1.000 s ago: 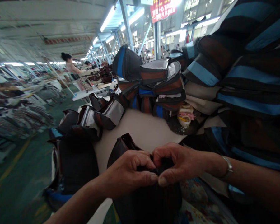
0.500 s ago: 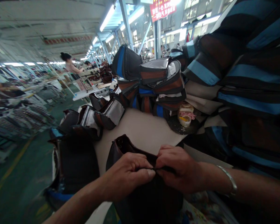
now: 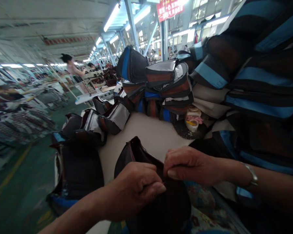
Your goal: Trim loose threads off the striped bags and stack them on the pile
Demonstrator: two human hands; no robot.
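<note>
My left hand [image 3: 136, 187] was curled into a loose fist over the near edge of the dark brown piece [image 3: 136, 152], thumb pressed against the forefinger with the material pinched between them. My right hand [image 3: 188, 164] came in from the other side, fingers folded down, thumb and fingertips nipping the same edge just beside my left. Both were closed on it; how much material lay inside either grip I could not tell, since my knuckles covered it.

The piece sat at the near end of the pale table [image 3: 151, 133], its far rim curling up into a glossy brown lip. Its lower half ran down under my hands into shadow and I could not make out its shape there.

A silver bangle [image 3: 252, 175] ringed my right wrist. Striped brown, black and blue pieces [image 3: 258, 68] were heaped high to my right, cut off by the frame's edge, and more were stacked at the far end of the table [image 3: 166, 84]. A small cream pot [image 3: 192, 118] stood just in front of that stack, its contents too blurred to name. Another worker [image 3: 72, 65] stood well away down the hall, indistinct.
</note>
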